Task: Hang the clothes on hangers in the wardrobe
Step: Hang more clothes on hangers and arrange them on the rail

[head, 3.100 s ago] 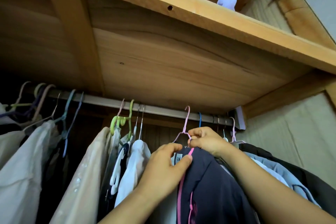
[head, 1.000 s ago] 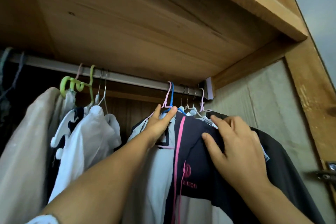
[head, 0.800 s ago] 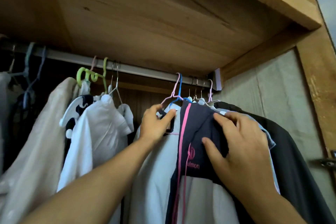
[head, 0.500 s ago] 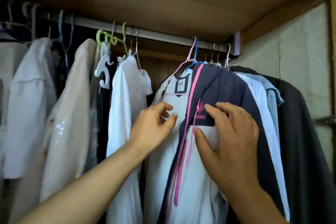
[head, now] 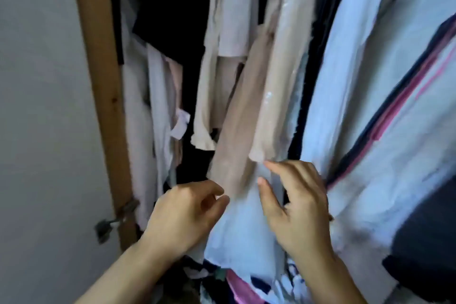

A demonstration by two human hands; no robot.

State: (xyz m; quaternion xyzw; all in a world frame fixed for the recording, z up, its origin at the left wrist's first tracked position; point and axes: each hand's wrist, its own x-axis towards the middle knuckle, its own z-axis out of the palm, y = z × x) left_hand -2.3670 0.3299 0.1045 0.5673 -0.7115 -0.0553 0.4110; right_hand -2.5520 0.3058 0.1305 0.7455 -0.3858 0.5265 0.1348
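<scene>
Clothes fill the wardrobe from 11 o'clock round to 3 o'clock, hanging in soft vertical folds; the whole view is motion-blurred. A beige garment (head: 249, 106) of smooth, slightly glossy fabric hangs at centre, its long sleeve ending in a rounded cuff just above the hands. At 2 o'clock a pale white jacket (head: 370, 96) carries a dark navy band edged with a pink stripe running diagonally. Beneath both hands lies a light blue-white cloth (head: 241, 232), thin and creased. Cream and pinkish pieces hang toward 11 o'clock against a black garment (head: 170, 12). A wooden wardrobe frame (head: 103, 96), plain and knotted, stands upright at 9 o'clock, with a metal latch (head: 108, 224) low on it; a flat grey wall (head: 44, 118) lies beyond it. The left hand (head: 182, 215) is loosely curled, thumb and forefinger close together at the edge of the light cloth; whether they pinch it cannot be told. The right hand (head: 296, 205) has its fingers extended and spread, resting against the same cloth near the beige cuff.
</scene>
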